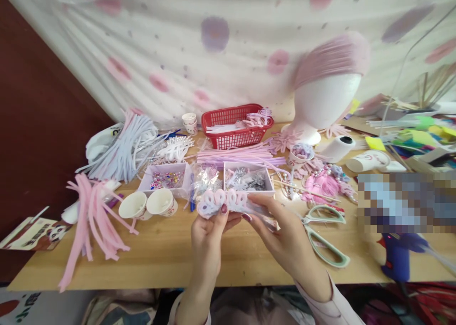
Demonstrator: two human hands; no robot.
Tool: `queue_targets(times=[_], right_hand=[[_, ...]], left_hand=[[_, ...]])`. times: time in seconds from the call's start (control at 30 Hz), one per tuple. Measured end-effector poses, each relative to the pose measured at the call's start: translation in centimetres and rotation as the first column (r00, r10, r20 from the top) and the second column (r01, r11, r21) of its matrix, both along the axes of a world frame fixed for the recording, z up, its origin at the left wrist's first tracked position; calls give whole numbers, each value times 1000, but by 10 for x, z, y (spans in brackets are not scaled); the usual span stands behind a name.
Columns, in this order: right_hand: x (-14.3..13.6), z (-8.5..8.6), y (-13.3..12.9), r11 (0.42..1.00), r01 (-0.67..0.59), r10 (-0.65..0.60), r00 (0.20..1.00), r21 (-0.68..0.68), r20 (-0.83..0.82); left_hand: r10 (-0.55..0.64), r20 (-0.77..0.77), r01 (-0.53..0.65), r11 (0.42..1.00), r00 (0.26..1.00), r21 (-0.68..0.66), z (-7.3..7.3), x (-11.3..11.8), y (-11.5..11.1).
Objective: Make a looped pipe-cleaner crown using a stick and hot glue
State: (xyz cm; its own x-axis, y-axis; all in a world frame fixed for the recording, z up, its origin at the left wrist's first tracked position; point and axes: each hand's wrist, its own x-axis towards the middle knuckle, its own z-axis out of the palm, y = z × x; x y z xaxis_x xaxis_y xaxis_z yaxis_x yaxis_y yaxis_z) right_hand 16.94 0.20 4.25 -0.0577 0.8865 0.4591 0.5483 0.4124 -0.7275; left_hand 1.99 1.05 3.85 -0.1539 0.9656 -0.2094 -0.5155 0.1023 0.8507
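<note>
Between my two hands, above the front of the table, is a curled pipe-cleaner piece (223,202) with a row of pink and pale lilac loops. My left hand (210,230) pinches it from below, its thumb pressed on the front. At the right end, my right hand (278,227) grips the piece between thumb and fingers, and pale strands trail beneath those fingers. Just behind it stand a white box of silvery beads (249,177) and a clear bag of beads (207,178). Green-handled scissors (326,237) lie to the right of my right hand.
Pink pipe cleaners (96,220) and two paper cups (162,202) are at left, below a white bundle (124,144). A red basket (235,139) and a foam head (324,99) stand at the back. A blue glue gun (396,258) is at the right edge.
</note>
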Motion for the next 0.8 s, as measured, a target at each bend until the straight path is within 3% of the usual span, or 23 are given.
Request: queue_targets(times=[0.2,0.43,0.5,0.63,0.8], right_hand=[[-4,-4,-3,966,-131,55,946,-223,-319],[-7,-11,2,875,-378,88,738,-303,-669],[-11,-10,5,879,-367,66,725,-303,-686],[-23,-8,10,889,-300,16,774,-346,-633],[-38,-8,11,795,-412,110,819,-444,-564]], left_hand=[[19,-25,-19,1000,999,11,-4,-3,-3],[13,-8,-12,994,1000,108,-18,-19,7],[-6,20,4,993,1000,119,-21,-20,8],[-8,42,5,998,999,56,-26,-23,7],[116,90,-119,992,989,32,-25,-36,9]])
